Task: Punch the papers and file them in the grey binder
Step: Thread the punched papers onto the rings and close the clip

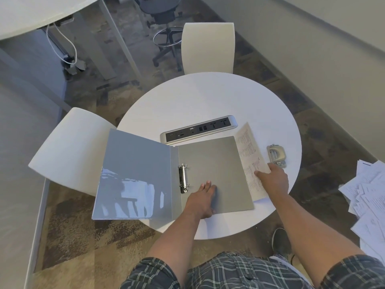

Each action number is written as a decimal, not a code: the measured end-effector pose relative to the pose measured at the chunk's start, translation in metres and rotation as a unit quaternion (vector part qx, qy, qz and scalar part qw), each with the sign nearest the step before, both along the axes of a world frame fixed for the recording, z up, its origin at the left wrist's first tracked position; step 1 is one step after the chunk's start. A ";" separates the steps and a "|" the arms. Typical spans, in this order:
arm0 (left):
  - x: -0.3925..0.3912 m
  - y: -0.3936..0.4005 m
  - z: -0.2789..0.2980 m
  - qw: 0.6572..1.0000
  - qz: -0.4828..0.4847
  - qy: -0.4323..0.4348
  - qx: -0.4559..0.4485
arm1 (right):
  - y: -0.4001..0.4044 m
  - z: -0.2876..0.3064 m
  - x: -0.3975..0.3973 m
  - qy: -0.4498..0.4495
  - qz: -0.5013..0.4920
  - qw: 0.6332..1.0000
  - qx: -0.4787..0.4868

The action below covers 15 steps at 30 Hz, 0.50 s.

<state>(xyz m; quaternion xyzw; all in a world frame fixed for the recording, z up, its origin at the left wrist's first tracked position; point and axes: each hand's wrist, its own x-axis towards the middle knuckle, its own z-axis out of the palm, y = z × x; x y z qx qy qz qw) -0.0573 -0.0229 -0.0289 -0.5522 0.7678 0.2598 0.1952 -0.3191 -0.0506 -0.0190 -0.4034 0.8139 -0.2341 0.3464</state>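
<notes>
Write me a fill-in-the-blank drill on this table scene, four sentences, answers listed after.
1. The grey binder lies ____ on the round table.
2. The left hand rests flat on the binder's ____ cover.
3. The right hand holds the printed ____ by the binder's right edge.
4. The hole punch sits to the ____ of the papers.

Answers: open; right; papers; right
</notes>
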 end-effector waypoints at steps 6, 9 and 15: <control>-0.002 -0.003 0.006 0.999 0.033 0.020 0.027 | -0.007 0.029 0.001 0.014 -0.056 0.993 -0.104; -0.003 -0.007 0.011 0.995 0.070 0.047 0.048 | -0.008 0.044 0.003 -0.002 -0.075 0.983 -0.168; -0.004 -0.019 0.016 0.987 0.125 0.086 0.058 | -0.007 0.069 0.014 -0.041 -0.079 0.961 -0.260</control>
